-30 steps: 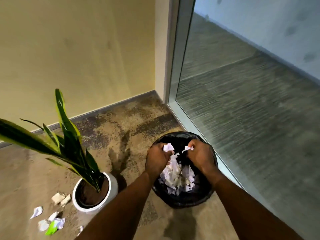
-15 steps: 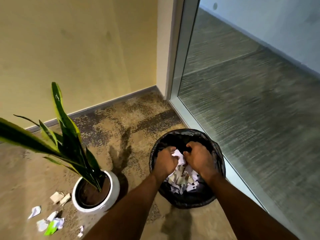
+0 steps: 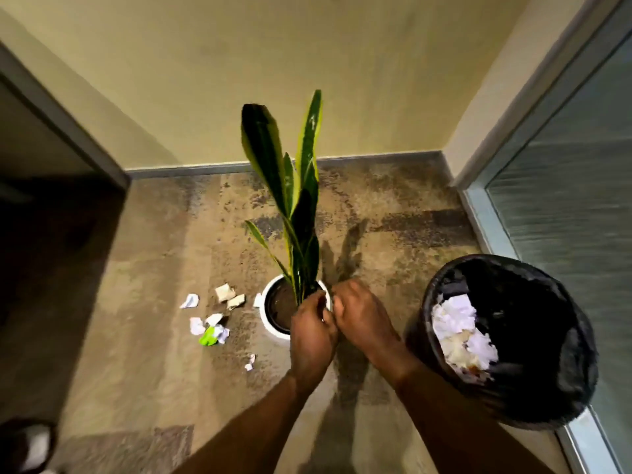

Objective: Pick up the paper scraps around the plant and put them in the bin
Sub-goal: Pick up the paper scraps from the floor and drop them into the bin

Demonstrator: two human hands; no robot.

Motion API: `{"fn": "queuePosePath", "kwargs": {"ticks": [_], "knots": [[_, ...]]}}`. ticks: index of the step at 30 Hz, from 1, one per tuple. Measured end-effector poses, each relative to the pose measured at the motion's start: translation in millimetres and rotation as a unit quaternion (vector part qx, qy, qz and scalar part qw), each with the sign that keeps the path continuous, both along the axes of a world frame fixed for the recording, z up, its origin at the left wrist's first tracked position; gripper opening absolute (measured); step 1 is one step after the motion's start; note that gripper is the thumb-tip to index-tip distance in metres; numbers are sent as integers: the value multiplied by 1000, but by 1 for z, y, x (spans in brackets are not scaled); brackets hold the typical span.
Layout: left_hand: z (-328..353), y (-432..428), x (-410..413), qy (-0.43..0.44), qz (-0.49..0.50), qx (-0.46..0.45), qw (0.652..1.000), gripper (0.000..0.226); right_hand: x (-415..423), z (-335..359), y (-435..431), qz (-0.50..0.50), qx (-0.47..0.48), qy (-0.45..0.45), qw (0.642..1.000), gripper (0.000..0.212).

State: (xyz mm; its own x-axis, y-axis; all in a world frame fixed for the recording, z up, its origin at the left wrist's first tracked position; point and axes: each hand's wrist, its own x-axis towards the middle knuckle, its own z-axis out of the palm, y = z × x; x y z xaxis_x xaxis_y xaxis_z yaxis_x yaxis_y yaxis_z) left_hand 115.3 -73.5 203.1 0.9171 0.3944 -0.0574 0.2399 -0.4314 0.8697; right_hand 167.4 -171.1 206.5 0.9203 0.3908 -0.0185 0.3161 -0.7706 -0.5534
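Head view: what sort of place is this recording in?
Probably an office or similar commercial interior, at a corridor corner: patterned carpet, frosted glass partition in a metal frame, bag-lined bin.

wall (image 3: 342, 63): plain cream-yellow, fills upper frame | baseboard (image 3: 376, 160): grey strip along the wall's foot | floor (image 3: 136, 302): mottled brown-beige carpet with darker patches | right edge: frosted glass panel (image 3: 564, 200) in pale metal frame (image 3: 478, 213) | left: dark opening (image 3: 51, 234) beside grey door frame (image 3: 68, 124) | light: warm, dim

Left hand (image 3: 313, 328) and right hand (image 3: 363, 314) touch, forearms outstretched forward.
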Motion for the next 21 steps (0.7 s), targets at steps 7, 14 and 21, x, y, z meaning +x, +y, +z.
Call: {"fn": "queuePosePath", "kwargs": {"ticks": [7, 14, 21], "knots": [[-72, 111, -60, 118, 110, 56, 985, 30, -57, -64, 103, 157, 13, 78, 984, 33], [-170, 211, -86, 183, 129, 101, 969, 33, -102, -180, 168, 281, -175, 142, 933, 48], [-239, 257, -77, 262, 40, 163, 950, 67, -122, -256, 185, 330, -310, 36, 891, 53]]}}
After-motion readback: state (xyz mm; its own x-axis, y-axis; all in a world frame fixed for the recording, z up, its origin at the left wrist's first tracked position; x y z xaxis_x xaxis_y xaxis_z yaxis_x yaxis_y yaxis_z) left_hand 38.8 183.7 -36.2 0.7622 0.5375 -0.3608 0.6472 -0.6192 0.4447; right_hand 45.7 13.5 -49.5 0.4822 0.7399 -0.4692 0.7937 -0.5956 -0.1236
